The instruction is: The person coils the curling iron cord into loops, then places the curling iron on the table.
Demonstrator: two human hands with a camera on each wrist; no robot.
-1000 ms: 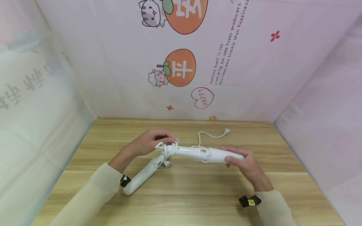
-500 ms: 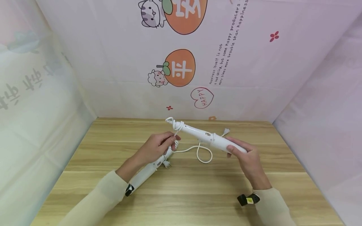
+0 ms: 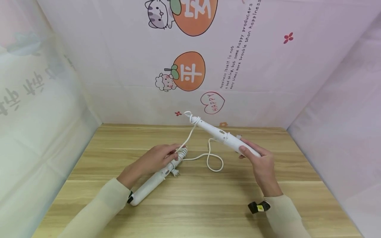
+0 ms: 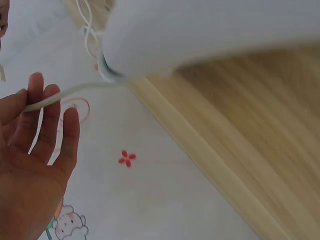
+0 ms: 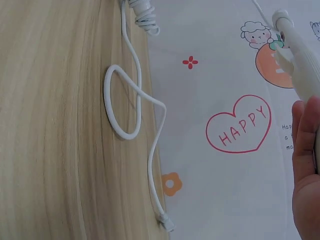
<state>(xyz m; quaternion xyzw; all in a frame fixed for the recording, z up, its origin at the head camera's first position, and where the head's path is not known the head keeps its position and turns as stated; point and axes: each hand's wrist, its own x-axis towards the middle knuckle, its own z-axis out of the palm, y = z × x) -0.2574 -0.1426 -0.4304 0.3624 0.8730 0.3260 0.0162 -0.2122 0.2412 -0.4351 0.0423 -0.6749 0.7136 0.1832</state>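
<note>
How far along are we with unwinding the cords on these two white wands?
Partly done: a loose cord loop already lies on the table. In hand: the right hand holds one wand raised, and the left hand pinches its cord. Left: coils at its tip, and the second wand remains wrapped.

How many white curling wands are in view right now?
2. One wand is lifted and tilted, gripped by the right hand. The other wand lies on the table, cord wrapped at its end, beside the left hand, which pinches the cord.
</note>
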